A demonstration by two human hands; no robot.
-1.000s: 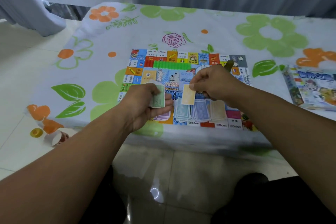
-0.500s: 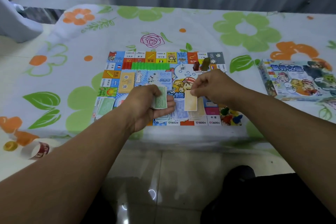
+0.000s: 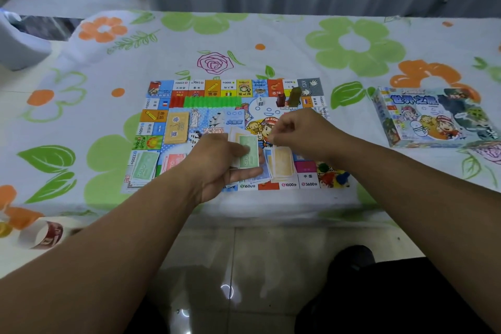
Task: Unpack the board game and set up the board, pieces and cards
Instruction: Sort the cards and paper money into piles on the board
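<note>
The left grip (image 3: 217,163) is clenched round a thin stack of paper notes (image 3: 248,153) with a green one on top. The right grip (image 3: 298,133) sits just beyond and to the right of that stack, its fingertips curled together near the far corner. Whether they pinch a note cannot be told. Both grips hang over the near half of the board (image 3: 206,87), which lies flat on the flowered tabletop (image 3: 271,43).

Sorted piles already lie on the board. A yellow pile (image 3: 283,164) is directly under the right grip, a blue pile (image 3: 264,173) lies between the two grips, and a pink pile (image 3: 173,163) and a green pile (image 3: 143,168) lie out to the left of the left grip. The game box (image 3: 433,116) rests well to the right of the right grip.

The notes look light, limp and slick against one another, so a loosely held stack would likely fan or slide. The top note is probably best peeled by a corner or short edge between thumb and forefinger. A passing wrist could easily scatter the laid piles.
</note>
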